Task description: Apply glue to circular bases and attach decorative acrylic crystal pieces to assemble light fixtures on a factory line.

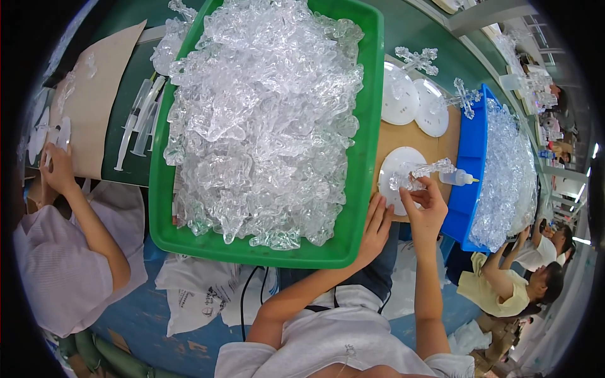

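My right hand (428,206) pinches a clear plastic ornament piece (411,180) over a round white disc (392,165) on the brown board. My left hand (376,232) lies at the right edge of the green tray (372,126), its fingers stretched out and pointing at the disc, with nothing visible in them. Heaped clear plastic pieces (265,120) fill the green tray. Just right of the ornament lies a small clear squeeze bottle (455,177) with a yellow tip.
Two more white discs (399,94) with clear cross-shaped ornaments (465,99) stand farther back. A blue bin (465,201) of clear pieces is at right. Syringes (135,123) lie left of the tray. Co-workers sit on both sides, one person's hand (58,169) over cardboard (94,94).
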### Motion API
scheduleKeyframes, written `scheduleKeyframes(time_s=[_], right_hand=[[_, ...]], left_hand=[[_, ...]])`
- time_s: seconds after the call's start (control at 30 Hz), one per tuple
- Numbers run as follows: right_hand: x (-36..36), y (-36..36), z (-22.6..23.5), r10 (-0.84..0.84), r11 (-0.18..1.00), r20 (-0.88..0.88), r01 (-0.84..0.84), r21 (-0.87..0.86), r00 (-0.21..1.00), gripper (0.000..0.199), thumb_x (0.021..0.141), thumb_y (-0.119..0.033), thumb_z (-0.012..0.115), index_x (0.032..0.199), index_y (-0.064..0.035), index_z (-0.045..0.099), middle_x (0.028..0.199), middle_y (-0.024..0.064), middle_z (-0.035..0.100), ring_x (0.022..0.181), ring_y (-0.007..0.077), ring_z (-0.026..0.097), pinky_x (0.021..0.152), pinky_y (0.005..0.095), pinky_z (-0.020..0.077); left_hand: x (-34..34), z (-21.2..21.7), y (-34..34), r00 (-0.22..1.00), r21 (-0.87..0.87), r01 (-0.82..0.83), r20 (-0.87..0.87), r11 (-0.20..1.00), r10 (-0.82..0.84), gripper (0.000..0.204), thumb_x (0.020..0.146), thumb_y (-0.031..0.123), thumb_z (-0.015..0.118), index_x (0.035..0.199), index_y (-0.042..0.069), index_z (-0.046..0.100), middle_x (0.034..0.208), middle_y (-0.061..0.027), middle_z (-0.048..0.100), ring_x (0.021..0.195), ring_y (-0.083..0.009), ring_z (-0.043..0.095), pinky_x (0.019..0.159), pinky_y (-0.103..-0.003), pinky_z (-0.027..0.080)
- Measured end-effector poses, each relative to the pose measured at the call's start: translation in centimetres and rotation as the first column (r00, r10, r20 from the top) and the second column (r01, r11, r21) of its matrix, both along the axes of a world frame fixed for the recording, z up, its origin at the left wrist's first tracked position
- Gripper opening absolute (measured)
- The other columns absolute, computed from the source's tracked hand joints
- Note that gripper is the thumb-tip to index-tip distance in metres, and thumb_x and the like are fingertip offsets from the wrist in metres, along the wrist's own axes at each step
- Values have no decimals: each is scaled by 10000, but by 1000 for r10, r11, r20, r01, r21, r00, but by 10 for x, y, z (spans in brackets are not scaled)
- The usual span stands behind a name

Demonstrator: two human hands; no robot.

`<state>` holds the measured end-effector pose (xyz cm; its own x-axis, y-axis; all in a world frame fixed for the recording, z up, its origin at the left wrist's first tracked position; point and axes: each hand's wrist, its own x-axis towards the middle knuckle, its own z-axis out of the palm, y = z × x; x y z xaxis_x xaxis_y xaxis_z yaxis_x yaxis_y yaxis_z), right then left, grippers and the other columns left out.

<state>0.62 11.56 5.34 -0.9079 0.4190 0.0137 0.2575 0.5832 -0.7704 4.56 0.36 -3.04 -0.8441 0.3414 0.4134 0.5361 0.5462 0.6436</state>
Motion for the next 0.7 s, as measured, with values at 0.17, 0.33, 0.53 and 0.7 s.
scheduleKeyframes(time_s=[0.17,0.33,0.53,0.7], right_hand=[[-7,-13,9,32,990,40,-38,135,999,270,783,-17,712,1014,34,582,933,102,686,727,131,660,637,224,507],[-6,-17,12,39,990,20,-41,138,999,244,789,-30,711,990,31,588,940,113,689,708,132,664,625,231,514],[-7,-8,13,14,992,126,-29,122,992,240,794,-18,704,998,30,587,937,131,685,707,111,650,629,229,521],[-2,4,5,-32,978,35,39,-207,999,233,803,-2,685,1016,32,597,927,108,659,759,109,637,678,226,507]], left_hand=[[-1,-1,-4,1000,-32,29,-9,999,-30,434,803,116,607,1217,-5,559,1305,-207,497,1280,-336,433,1072,-453,312],[1,-3,-2,998,-62,40,-43,997,-42,452,802,118,600,1234,-3,545,1312,-207,491,1290,-334,421,1081,-452,300],[0,-5,-1,998,-70,31,-54,997,-34,458,795,115,599,1235,-4,546,1305,-210,495,1282,-338,430,1074,-459,307],[1,-11,2,998,-31,9,-59,999,-10,449,791,103,594,1224,-8,553,1292,-210,509,1271,-337,446,1063,-461,319]])
